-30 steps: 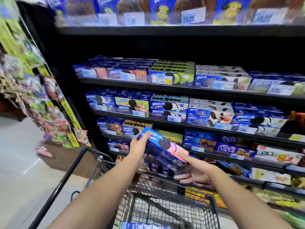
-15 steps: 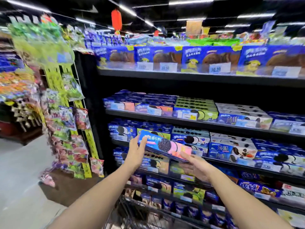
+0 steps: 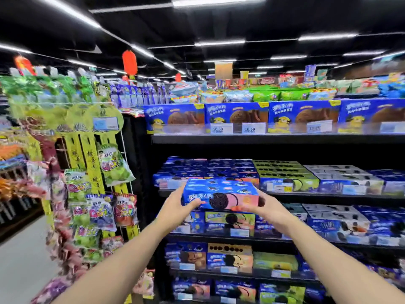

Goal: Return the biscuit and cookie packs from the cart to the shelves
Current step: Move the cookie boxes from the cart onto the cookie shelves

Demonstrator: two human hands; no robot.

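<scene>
a: step in hand?

b: shelving one blue-and-pink cookie box (image 3: 220,195), by the look of it. held level, printed front turned toward the camera, raised in front of the second shelf (image 3: 328,196) from the top, just before the row of matching blue-and-pink boxes (image 3: 182,174). apparently not yet resting on anything.

a: grip?

b: clamped on the box from both ends. left hand (image 3: 175,206) wrapped round the left end, thumb laid across the front face; right hand (image 3: 266,210) cupping the right end from below and behind.

a: next move?

b: probably easing forward onto or beside that matching row, left of the green boxes (image 3: 285,177). calls for keeping the box flat, clearing the shelf lip and the price tags, then sliding in square before letting go. enough dark gap under the top shelf (image 3: 263,139) to set down on top of the stack.

a: anything nearby to mind?

b: hanging snack bags (image 3: 105,194) on the rack to the left, well apart from the reach. cart out of view, so no telling how many packs remain to put back.
</scene>
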